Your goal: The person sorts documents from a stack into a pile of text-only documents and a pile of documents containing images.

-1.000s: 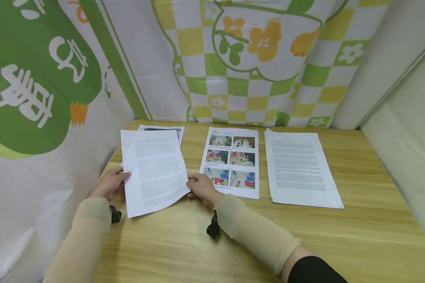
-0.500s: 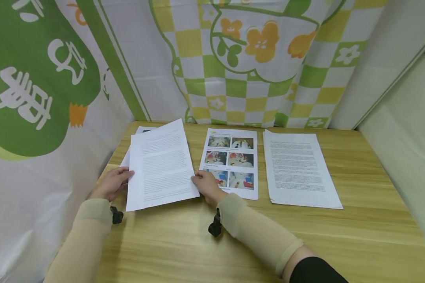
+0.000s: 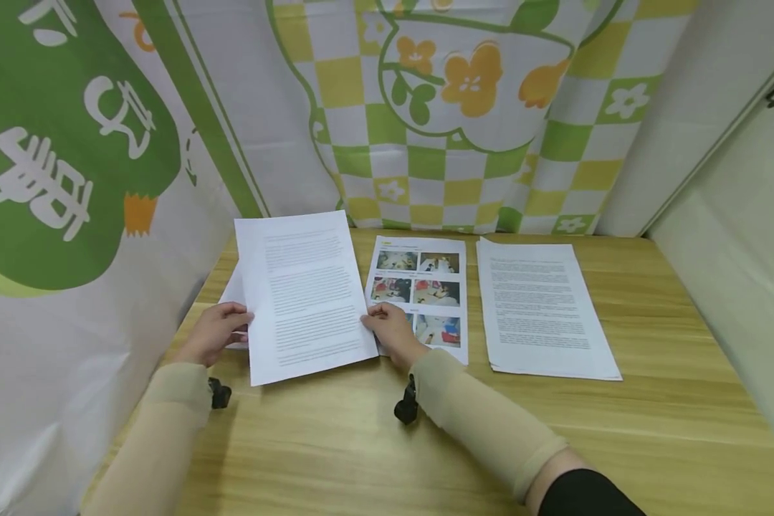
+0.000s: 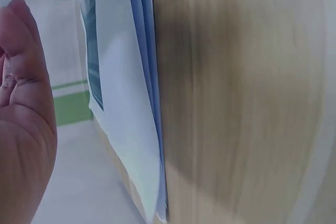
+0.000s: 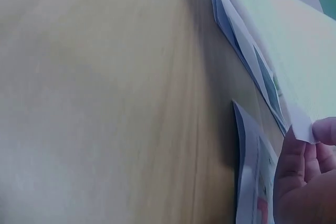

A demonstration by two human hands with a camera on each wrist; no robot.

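Left hand (image 3: 214, 331) is pinching the left edge of the text sheet (image 3: 303, 290), which is lifted off the wooden table (image 3: 426, 430) above the leftmost paper pile (image 3: 235, 290). Right hand (image 3: 392, 331) grips the sheet's lower right corner, thumb on top, over the edge of the photo page (image 3: 426, 287). I'd say the trick here is keeping both edges level so the sheet doesn't buckle, and lifting that right corner clear so it won't drag the photo page along. The text stack (image 3: 538, 304) on the right sits well apart, so no worries there.
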